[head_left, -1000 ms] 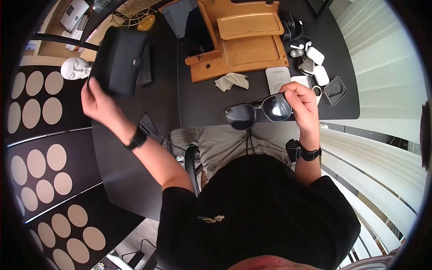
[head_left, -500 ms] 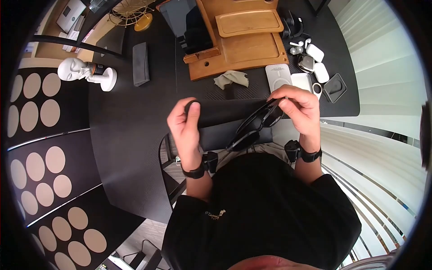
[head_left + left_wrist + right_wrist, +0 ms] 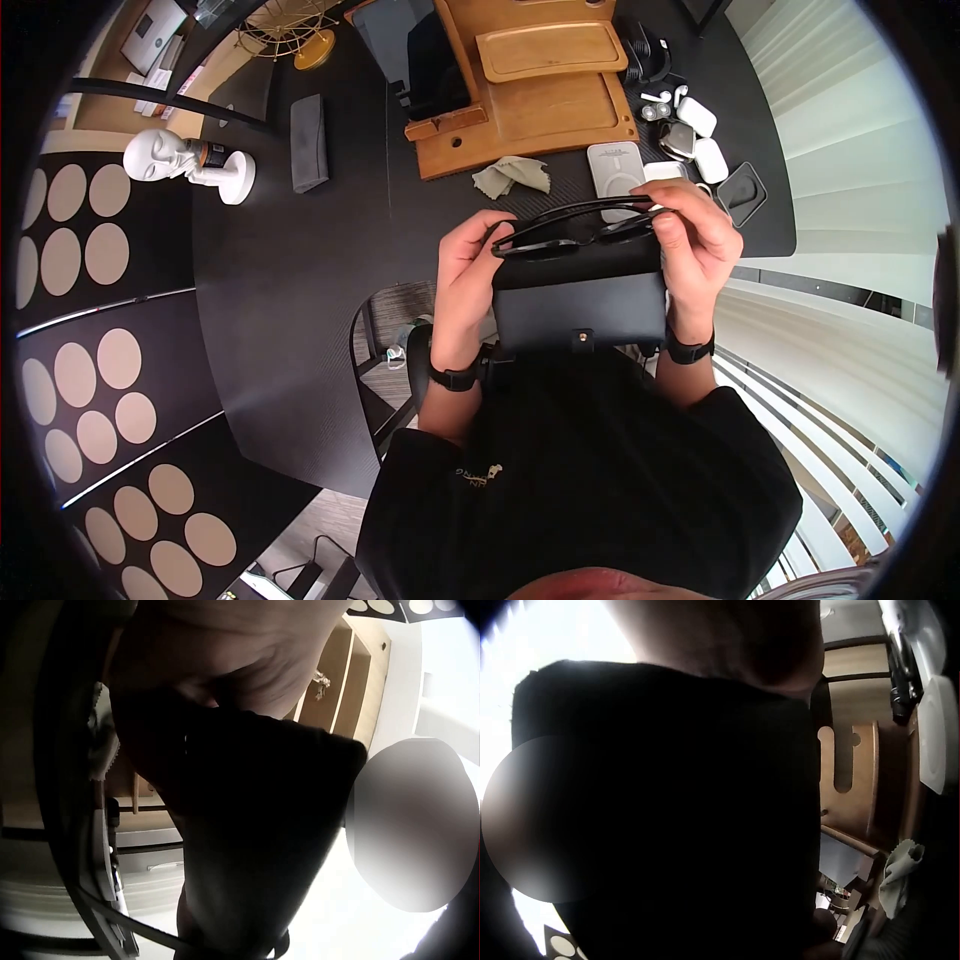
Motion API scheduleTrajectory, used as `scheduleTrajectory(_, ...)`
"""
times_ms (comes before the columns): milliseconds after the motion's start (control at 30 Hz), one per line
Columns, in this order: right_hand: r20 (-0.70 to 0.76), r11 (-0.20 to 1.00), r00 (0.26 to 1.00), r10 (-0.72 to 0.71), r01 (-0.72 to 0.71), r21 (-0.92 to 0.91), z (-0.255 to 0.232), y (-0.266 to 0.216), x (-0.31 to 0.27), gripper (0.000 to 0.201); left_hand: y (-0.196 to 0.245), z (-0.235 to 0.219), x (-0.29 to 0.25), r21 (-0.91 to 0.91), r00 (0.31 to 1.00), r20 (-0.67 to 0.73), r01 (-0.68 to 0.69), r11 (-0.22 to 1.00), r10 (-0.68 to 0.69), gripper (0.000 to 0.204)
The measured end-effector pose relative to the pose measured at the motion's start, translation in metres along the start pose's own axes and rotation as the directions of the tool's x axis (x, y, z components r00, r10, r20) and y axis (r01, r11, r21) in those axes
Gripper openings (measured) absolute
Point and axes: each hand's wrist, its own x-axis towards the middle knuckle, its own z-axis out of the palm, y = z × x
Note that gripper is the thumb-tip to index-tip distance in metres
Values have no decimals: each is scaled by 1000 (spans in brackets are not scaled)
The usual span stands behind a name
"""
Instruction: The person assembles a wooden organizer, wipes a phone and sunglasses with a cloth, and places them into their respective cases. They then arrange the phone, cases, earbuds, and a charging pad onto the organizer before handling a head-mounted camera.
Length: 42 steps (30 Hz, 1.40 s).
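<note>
Black sunglasses [image 3: 590, 236] are held level above a dark glasses case [image 3: 580, 310], in front of the torso. The case's flap, with a small metal snap, hangs toward the body. My left hand [image 3: 468, 272] grips the case's left end, its thumb and fingertips right at the left end of the sunglasses. With thumb and fingers, my right hand [image 3: 697, 250] pinches the right end of the sunglasses. Both wrist views are mostly filled by the case's dark underside, below the left palm [image 3: 232, 645] and the right palm [image 3: 735, 637].
A crumpled cleaning cloth [image 3: 512, 177] lies on the black desk before a wooden organizer [image 3: 550, 115]. At the right are a white charger [image 3: 617, 168] and earbud cases [image 3: 710, 160]. At the left lie a grey case [image 3: 308, 145] and a white bust [image 3: 165, 158].
The left hand brought the dark case from the far left to the front of the torso. Its flap now faces the body, and the sunglasses have turned level over it.
</note>
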Motion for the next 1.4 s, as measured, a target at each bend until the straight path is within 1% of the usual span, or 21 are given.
scheduleTrajectory(67, 12, 999, 1000, 11, -11, -30, -3, -5, 4, 20, 1, 1, -1, -42, 998, -39, 48, 998, -50, 12)
scheduleTrajectory(100, 85, 998, 996, 7, -1, -70, -5, -6, 7, 19, 2, 2, 0, -84, 992, -74, 93, 992, -99, 12)
scheduleTrajectory(133, 160, 994, 987, 6, 11, -109, -7, -7, 10, 18, 3, 3, 1, -85, 992, -72, 93, 992, -99, 12)
scheduleTrajectory(200, 211, 988, 977, 1, 31, -150, -6, -8, 12, 18, 5, 4, 1, -89, 979, -182, 76, 993, -91, 13)
scheduleTrajectory(233, 262, 980, 965, -2, 54, -190, -6, -9, 13, 17, 4, -2, 2, -80, 984, -156, 69, 994, -81, 13)
scheduleTrajectory(367, 245, 969, 969, -40, 97, -227, 0, -11, 11, 18, 6, -5, 1, -112, 975, -207, 58, 992, -80, 14)
scheduleTrajectory(433, 248, 967, 967, -56, 114, -227, 1, -11, 10, 18, 6, -9, 1, -47, 971, -236, 19, 999, -30, 15)
scheduleTrajectory(500, 249, 965, 966, -71, 130, -228, 2, -13, 10, 18, 8, -7, 0, -50, 970, -243, 9, 999, -21, 15)
scheduleTrajectory(567, 221, 946, 965, -139, 195, -258, 2, -17, 11, 19, 9, -7, 0, -52, 968, -250, -3, 999, -10, 15)
scheduleTrajectory(667, 164, 954, 971, -176, 209, -215, 3, -19, 10, 19, 8, -7, 0, -84, 965, -261, -15, 996, -8, 15)
scheduleTrajectory(700, 165, 953, 970, -176, 210, -217, 3, -19, 10, 19, 8, -7, -1, -95, 973, -229, -18, 995, -4, 15)
scheduleTrajectory(733, 185, 953, 973, -141, 184, -241, 2, -18, 11, 19, 8, -8, -1, -105, 981, -196, -22, 994, 1, 15)
scheduleTrajectory(800, 205, 951, 973, -108, 161, -263, 1, -14, 10, 18, 7, -11, 0, -65, 978, -207, -16, 998, 2, 15)
scheduleTrajectory(867, 244, 965, 970, -11, 74, -250, -2, -10, 8, 18, 8, -11, 0, -25, 975, -222, -9, 1000, 4, 15)
scheduleTrajectory(967, 294, 975, 956, 11, 55, -215, -3, -9, 8, 15, 14, -8, -1, -54, 962, -273, 11, 998, -25, 15)
scheduleTrajectory(1100, 359, 969, 932, 53, 38, -243, -3, -6, 7, 13, 17, -7, -2, 24, 951, -307, -26, 999, 32, 15)
scheduleTrajectory(1167, 428, 970, 882, 198, -112, -217, -4, -5, 3, 13, 17, -9, -3, 50, 945, -322, -41, 998, 55, 15)
scheduleTrajectory(1200, 429, 970, 881, 198, -113, -217, -3, -5, 4, 13, 16, -10, -3, 52, 948, -308, -62, 997, 75, 16)
scheduleTrajectory(1267, 509, 968, 834, 213, -110, -225, -1, -6, 4, 16, 14, -14, -4, 53, 951, -295, -82, 995, 94, 16)
scheduleTrajectory(1333, 531, 962, 814, 237, -119, -247, 0, -7, 4, 19, 13, -16, -3, 102, 951, -271, -124, 987, 147, 16)
scheduleTrajectory(1400, 552, 955, 792, 262, -128, -269, 2, -9, 4, 22, 12, -15, -2, 98, 947, -285, -129, 987, 152, 15)
